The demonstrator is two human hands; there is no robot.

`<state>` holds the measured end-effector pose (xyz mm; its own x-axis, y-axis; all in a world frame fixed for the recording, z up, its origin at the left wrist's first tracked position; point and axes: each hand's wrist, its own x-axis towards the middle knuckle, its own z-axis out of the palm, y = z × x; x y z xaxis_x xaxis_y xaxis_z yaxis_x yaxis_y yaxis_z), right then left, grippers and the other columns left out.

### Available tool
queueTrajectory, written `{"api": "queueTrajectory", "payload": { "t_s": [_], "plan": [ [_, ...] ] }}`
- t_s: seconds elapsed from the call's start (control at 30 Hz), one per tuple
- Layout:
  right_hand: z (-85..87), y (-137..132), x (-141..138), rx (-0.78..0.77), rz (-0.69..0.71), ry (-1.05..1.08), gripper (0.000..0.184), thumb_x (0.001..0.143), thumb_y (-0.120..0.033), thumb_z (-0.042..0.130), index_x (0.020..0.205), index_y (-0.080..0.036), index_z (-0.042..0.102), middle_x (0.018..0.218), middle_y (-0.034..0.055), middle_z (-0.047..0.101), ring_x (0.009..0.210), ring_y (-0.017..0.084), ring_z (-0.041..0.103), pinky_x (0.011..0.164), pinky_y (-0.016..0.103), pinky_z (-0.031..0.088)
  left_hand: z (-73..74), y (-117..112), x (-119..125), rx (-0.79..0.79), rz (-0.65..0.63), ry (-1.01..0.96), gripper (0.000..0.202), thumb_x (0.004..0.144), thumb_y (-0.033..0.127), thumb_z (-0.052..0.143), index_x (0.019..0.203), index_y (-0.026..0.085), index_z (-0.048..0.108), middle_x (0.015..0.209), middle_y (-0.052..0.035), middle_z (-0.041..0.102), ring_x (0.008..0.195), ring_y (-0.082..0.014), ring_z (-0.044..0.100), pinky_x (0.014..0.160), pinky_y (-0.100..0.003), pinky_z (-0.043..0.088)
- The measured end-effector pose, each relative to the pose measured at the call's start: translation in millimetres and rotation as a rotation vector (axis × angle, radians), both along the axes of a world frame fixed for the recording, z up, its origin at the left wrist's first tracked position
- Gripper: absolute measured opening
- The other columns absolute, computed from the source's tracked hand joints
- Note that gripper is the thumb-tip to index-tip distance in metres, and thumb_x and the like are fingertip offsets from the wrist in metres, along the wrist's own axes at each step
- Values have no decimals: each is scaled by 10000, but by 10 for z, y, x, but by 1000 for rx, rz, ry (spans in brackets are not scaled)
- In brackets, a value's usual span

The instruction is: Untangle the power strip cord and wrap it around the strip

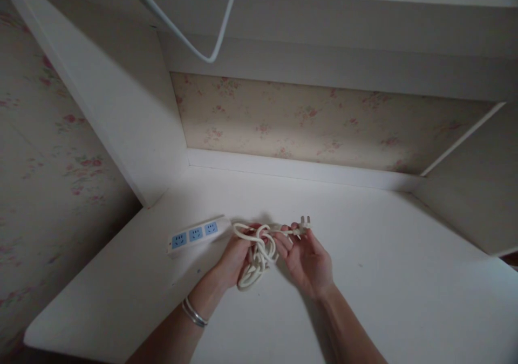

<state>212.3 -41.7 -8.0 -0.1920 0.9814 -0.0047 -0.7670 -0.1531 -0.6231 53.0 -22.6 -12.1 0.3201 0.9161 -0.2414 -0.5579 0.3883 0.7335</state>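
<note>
A tangled, looped white power cord (265,253) is gripped in my left hand (233,256), its loops hanging between both hands. My right hand (309,264) has its fingers closed around the plug end of the cord; the plug (305,224) points away with its metal prongs up. To the left lies a white power strip (196,234) with three blue socket panels, on the desk and apart from my fingers. The cord runs from its right end toward my left hand. Some left fingertips are hidden behind the loops.
The white desk (380,277) spreads under my hands. A white side panel (109,88) rises at left, and another panel (473,175) at right. Overhead, a white shelf (343,45) crosses, with a loose white cable (210,59) hanging down. Floral wallpaper (299,118) covers the back.
</note>
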Motion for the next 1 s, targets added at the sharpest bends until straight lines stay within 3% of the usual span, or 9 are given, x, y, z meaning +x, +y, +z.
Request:
{"api": "queueTrajectory", "payload": {
  "t_s": [0.1,0.17,0.27,0.33,0.57,0.73,0.87,1.0],
  "plan": [
    [-16,0,-78,3,37,-44,286,819,-474,624,960,-231,678,1069,54,678,1046,204,622,1003,370,427,18,14,2,-12,10,-22,213,716,301,715,828,150,616,695,-2,645,521,-97,574,461,-194,444],
    [-40,25,-78,-9,10,-74,285,821,-460,633,987,-231,673,1102,58,668,968,184,640,924,340,478,26,25,-11,-17,57,-29,215,716,282,724,848,152,614,710,2,648,543,-96,588,485,-192,465],
    [-81,69,-3,-8,-109,-106,301,814,-386,668,1089,-270,640,1042,26,671,742,121,630,711,259,521,40,25,-36,8,137,-38,237,715,256,739,883,141,617,753,-9,656,591,-92,606,541,-184,499],
    [-104,80,56,9,-183,-129,371,806,-328,687,1166,-297,601,973,7,672,680,100,599,651,230,501,49,16,-49,18,166,-22,266,723,254,741,929,139,619,802,-28,668,631,-103,622,574,-196,521],
    [-162,54,55,69,-173,-235,278,839,-343,649,1111,-294,618,948,12,664,744,133,603,683,271,483,25,22,-80,42,233,-6,321,780,302,702,1055,191,580,870,-32,675,713,-122,649,650,-230,541],
    [-245,73,28,83,-187,-395,349,846,-361,641,1179,-262,608,1119,51,636,942,176,577,788,311,473,-10,12,-55,7,152,-109,374,676,157,772,1010,163,602,887,-35,681,726,-117,647,673,-216,528],
    [-296,69,32,171,-127,-575,372,819,-349,675,1167,-224,629,968,47,663,777,150,560,728,306,458,-16,40,-23,-67,91,-105,269,653,140,770,879,132,624,832,-59,700,671,-147,651,625,-261,533],
    [-281,59,13,169,-116,-551,365,788,-330,711,1131,-219,650,820,17,657,696,123,541,692,277,450,-1,68,-57,-78,88,-105,237,652,126,752,856,134,630,810,-60,702,651,-155,651,594,-260,517]
  ]
}}
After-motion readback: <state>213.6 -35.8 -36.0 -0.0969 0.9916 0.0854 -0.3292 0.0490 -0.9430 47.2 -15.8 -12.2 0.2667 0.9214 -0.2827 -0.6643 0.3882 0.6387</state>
